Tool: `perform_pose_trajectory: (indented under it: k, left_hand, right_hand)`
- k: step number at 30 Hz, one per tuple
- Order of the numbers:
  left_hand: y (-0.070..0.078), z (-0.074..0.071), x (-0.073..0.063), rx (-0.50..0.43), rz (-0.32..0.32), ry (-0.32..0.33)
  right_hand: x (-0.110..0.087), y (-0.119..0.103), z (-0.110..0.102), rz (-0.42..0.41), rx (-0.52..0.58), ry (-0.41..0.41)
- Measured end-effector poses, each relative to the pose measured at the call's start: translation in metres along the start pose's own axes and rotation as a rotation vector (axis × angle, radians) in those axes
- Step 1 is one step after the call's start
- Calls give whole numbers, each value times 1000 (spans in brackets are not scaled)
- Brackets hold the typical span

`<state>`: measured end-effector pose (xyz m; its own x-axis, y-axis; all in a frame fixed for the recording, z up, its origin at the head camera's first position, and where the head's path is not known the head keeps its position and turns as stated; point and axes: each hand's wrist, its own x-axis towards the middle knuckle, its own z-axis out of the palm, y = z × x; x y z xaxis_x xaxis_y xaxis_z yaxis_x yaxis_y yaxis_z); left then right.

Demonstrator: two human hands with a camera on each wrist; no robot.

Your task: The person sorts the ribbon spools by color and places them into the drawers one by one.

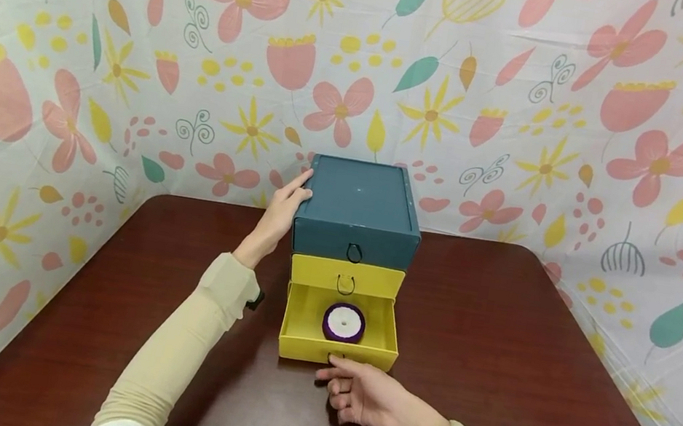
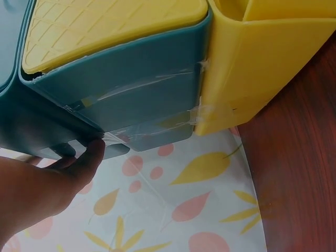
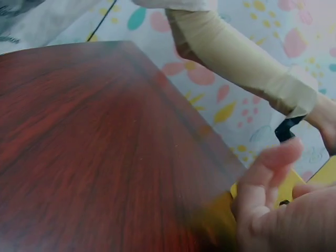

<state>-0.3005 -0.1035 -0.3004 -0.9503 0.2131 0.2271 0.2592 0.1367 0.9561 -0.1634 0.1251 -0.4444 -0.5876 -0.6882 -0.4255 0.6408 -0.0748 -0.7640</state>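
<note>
A small drawer cabinet stands on the table, with a dark teal top drawer [image 1: 353,243] above a yellow middle drawer [image 1: 313,271]. Its lowest yellow drawer [image 1: 295,347] is pulled out. Inside that drawer lies a roll of purple ribbon [image 1: 343,322] with a white face and a small centre hole. My left hand [image 1: 285,208] rests against the upper left side of the cabinet, thumb and fingers near the top edge. At the front of the lowest drawer, my right hand [image 1: 370,398] has its fingertips right at the black ring pull, thumb and finger apart, other fingers loosely bent.
The dark red wooden table [image 1: 493,353] extends on both sides of the cabinet. A flower-printed cloth [image 1: 497,59] hangs close behind it and along the sides. Clear tape [image 2: 152,86] runs across the cabinet's side in the left wrist view.
</note>
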Motion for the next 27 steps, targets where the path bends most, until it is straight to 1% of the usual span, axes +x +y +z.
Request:
perform_pose_trajectory:
  k: [3, 4, 6, 8, 14, 18, 27]
  left_hand:
    - [0, 0, 0, -8, 0, 0]
    - [0, 0, 1, -8, 1, 0]
    - [0, 0, 1, -12, -1, 1]
    - [1, 0, 0, -6, -1, 3]
    - [1, 1, 0, -14, -2, 4]
    - [1, 1, -1, -11, 1, 2]
    - [1, 2, -1, -6, -7, 7]
  right_hand:
    - [6, 0, -2, -68, 70, 13]
    - [7, 0, -2, -87, 78, 11]
    - [9, 0, -2, -114, 70, 14]
    - [10, 1, -2, -132, 41, 33]
    - [16, 1, 0, -167, -49, 146]
    - [21, -1, -2, -178, -57, 194]
    - [32, -12, -10, -196, -66, 229]
